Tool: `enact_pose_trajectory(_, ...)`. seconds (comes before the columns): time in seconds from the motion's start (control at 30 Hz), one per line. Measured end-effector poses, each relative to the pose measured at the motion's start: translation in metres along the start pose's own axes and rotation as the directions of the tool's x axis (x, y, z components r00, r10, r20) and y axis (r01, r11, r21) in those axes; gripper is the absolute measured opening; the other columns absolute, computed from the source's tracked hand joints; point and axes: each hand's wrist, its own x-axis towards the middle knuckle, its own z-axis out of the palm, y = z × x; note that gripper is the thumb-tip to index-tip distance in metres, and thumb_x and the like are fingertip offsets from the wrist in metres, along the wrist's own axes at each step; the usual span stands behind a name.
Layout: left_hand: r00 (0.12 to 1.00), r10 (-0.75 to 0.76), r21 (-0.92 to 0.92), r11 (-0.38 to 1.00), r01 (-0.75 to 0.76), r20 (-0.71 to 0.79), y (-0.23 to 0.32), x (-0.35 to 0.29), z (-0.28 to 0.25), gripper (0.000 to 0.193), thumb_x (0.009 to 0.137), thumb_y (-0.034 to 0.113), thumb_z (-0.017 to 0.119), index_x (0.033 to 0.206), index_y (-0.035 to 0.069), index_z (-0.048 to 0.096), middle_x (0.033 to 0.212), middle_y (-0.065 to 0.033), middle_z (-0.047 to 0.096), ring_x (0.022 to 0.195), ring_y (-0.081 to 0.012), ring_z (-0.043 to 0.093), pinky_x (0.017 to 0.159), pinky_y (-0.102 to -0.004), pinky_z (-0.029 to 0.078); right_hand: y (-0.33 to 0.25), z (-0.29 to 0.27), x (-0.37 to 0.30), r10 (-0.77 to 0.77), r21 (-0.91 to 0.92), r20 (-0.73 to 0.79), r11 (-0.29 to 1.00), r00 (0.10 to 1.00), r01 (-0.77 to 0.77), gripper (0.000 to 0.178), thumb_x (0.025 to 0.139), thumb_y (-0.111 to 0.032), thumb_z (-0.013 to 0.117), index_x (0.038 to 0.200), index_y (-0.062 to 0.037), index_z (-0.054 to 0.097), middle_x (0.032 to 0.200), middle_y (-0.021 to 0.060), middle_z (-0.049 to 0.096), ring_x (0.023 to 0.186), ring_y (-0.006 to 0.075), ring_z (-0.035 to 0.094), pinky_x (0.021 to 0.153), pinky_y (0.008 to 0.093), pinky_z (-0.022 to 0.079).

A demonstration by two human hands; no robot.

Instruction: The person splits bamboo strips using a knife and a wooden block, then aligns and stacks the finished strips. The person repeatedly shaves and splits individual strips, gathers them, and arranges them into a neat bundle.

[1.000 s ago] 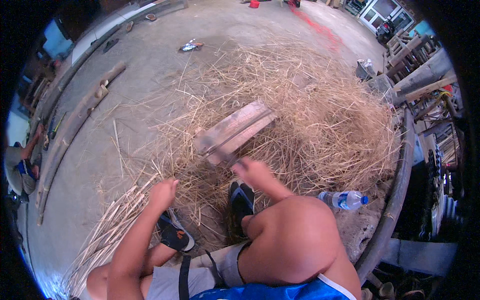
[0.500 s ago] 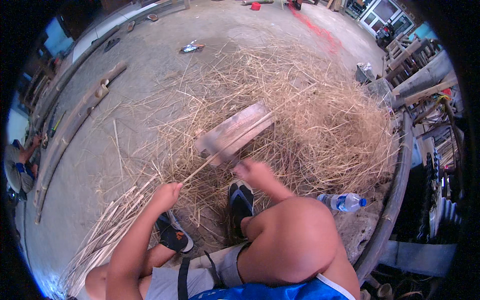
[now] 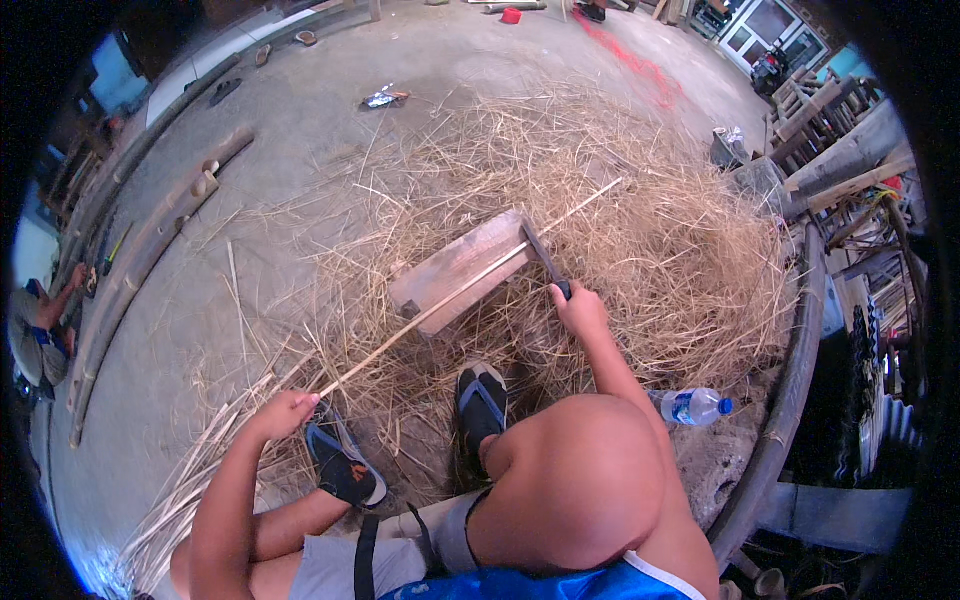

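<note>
My left hand [image 3: 287, 414] is closed round the near end of a long thin bamboo strip [image 3: 440, 305]. The strip slants up and right across a wooden board [image 3: 465, 270], its far end lying over the shavings. In my right hand [image 3: 580, 308] is the dark handle of a knife [image 3: 543, 250]. Its blade points up and left and meets the strip at the board's right end. Curly pale shavings [image 3: 650, 270] surround the board.
A plastic water bottle [image 3: 690, 406] lies right of my knee. More strips [image 3: 215, 450] are bunched beside my left arm. Long bamboo poles [image 3: 150, 260] lie at the left, near another person's arm [image 3: 62, 300]. A dark pole [image 3: 785, 420] curves along the right.
My right hand and the knife have moved up and right along the strip to the board's far end. My left hand has drawn down and left, pulling the strip with it.
</note>
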Motion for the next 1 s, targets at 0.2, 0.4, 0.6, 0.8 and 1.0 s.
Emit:
enact_pose_trajectory(0.2,0.858,0.303,0.442,0.891,-0.102,-0.414,0.053,0.049,0.061,0.042,0.106,0.043,0.053,0.098,0.004,0.067,0.074,-0.0208,0.069,0.067,-0.0404,0.069,0.064,-0.0516,0.054,-0.091,0.022,-0.103,-0.366,0.216,0.258,0.924,0.894,0.315,0.052,0.099,-0.057,0.057,0.113,-0.0077,0.065,0.093,0.0276,0.072,0.094,0.0487,0.070,0.084,0.0558,0.056)
enact_pose_trajectory(0.4,0.907,0.141,0.527,0.844,0.099,-0.396,0.050,0.046,0.064,0.044,0.108,0.044,0.045,0.099,0.007,0.067,0.081,-0.0242,0.070,0.079,-0.0467,0.068,0.072,-0.0584,0.054,-0.040,0.041,-0.071,-0.388,0.002,-0.071,0.921,0.919,0.389,0.043,0.096,-0.056,0.064,0.103,-0.0135,0.064,0.088,0.0173,0.072,0.084,0.0419,0.071,0.074,0.0536,0.056)
enact_pose_trajectory(0.6,0.926,0.136,0.495,0.867,0.061,-0.352,0.050,0.035,0.036,0.048,0.108,0.045,0.045,0.096,0.005,0.071,0.084,-0.0262,0.070,0.080,-0.0479,0.068,0.075,-0.0572,0.053,0.005,0.008,0.003,0.134,-0.055,0.004,0.990,0.991,-0.133,0.054,0.098,-0.059,0.057,0.123,-0.0118,0.068,0.101,0.0245,0.074,0.098,0.0429,0.072,0.084,0.0534,0.056)
enact_pose_trajectory(0.8,0.949,0.091,0.309,0.951,0.007,-0.301,0.058,0.057,0.047,0.051,0.108,0.043,0.045,0.091,0.002,0.069,0.082,-0.0290,0.067,0.081,-0.0504,0.065,0.075,-0.0567,0.051,-0.076,0.023,-0.082,-0.316,0.261,0.148,0.927,0.937,0.271,0.053,0.098,-0.058,0.058,0.114,-0.0088,0.068,0.093,0.0271,0.073,0.090,0.0480,0.071,0.081,0.0563,0.057)
enact_pose_trajectory(1.0,0.919,0.163,0.393,0.920,-0.009,-0.360,0.063,0.049,0.056,0.052,0.108,0.042,0.045,0.087,-0.001,0.066,0.080,-0.0292,0.066,0.080,-0.0515,0.063,0.074,-0.0565,0.050,-0.075,0.041,-0.101,-0.586,0.201,0.027,0.797,0.810,0.569,0.045,0.097,-0.055,0.063,0.109,-0.0115,0.067,0.080,0.0208,0.070,0.078,0.0457,0.069,0.072,0.0558,0.056)
